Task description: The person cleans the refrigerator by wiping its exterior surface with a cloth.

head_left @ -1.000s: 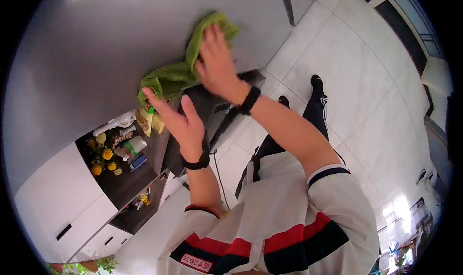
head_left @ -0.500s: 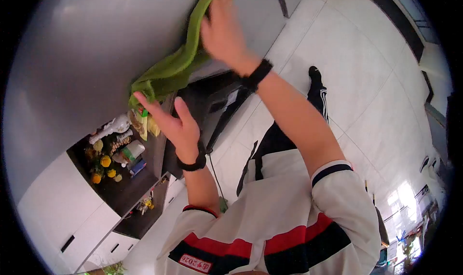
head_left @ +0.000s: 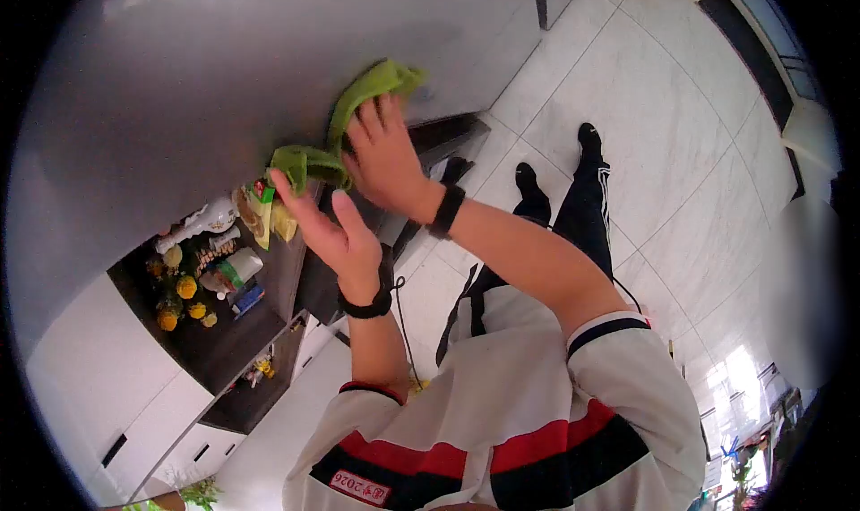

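A green cloth point(head_left: 372, 81) lies against a large smooth grey surface point(head_left: 224, 72), bunched and folded in the middle. My right hand point(head_left: 385, 157) presses its upper part to the surface, fingers bent a little over the fabric. Just left and below, my left hand point(head_left: 336, 242) has its fingers stretched out and thumb apart. Its fingertips reach the cloth's lower end; whether they press on it I cannot tell. A black band circles each wrist.
Below the surface, a dark shelf point(head_left: 210, 345) holds yellow flowers point(head_left: 186, 287), a white ornament point(head_left: 210, 220) and packets. White drawers point(head_left: 116, 377) stand at left. A dark ledge point(head_left: 452, 135) runs beside my right hand. White floor tiles point(head_left: 681, 126) lie at right.
My right hand has moved down and left with the cloth, closer to my left hand. The stretched cloth has become bunched. My left hand has shifted slightly right.
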Tool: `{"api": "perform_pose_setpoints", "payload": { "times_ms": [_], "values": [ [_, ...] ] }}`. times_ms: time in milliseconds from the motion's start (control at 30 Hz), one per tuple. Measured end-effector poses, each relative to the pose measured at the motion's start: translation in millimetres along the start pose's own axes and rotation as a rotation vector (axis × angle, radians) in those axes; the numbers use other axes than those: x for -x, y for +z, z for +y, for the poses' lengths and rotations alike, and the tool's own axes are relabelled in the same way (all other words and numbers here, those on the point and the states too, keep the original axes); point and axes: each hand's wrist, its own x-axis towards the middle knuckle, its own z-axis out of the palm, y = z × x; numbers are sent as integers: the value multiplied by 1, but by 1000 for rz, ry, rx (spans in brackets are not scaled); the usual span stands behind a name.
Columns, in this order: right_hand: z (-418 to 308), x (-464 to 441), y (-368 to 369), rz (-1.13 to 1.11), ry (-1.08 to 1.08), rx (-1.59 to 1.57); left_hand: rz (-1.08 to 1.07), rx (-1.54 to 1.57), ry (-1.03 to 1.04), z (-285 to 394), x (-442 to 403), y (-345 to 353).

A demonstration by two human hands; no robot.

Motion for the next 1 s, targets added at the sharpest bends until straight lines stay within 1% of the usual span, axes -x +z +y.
{"api": "perform_pose_setpoints", "payload": {
  "times_ms": [100,133,233,267,433,467,533,567,600,700,800,900,1000],
  "values": [
    [0,6,-13,-94,-14,3,59,46,2,10,-3,10],
    [4,4,-17,-101,-20,24,93,-48,36,6,-6,10],
    [16,-9,-29,-52,-3,14,85,-86,87,19,-17,17],
    [19,-17,-31,-11,37,10,94,-96,110,21,-22,20],
    [44,-94,-69,249,184,6,122,-175,69,32,-39,31],
    [55,-110,-78,250,197,66,114,-203,51,37,-40,35],
    [78,-139,-94,326,209,38,119,-204,13,44,-45,47],
    [88,-151,-103,363,215,25,115,-207,29,45,-48,51],
    [97,-159,-112,348,252,-31,112,-210,44,43,-51,56],
    [118,-172,-128,336,236,-11,80,-212,57,54,-62,71],
    [108,-165,-123,321,226,24,73,-208,62,69,-72,87],
    [92,-142,-126,137,149,97,94,-202,77,76,-81,100],
    [79,-120,-125,-9,43,18,107,-216,49,91,-87,111]
  ]
}}
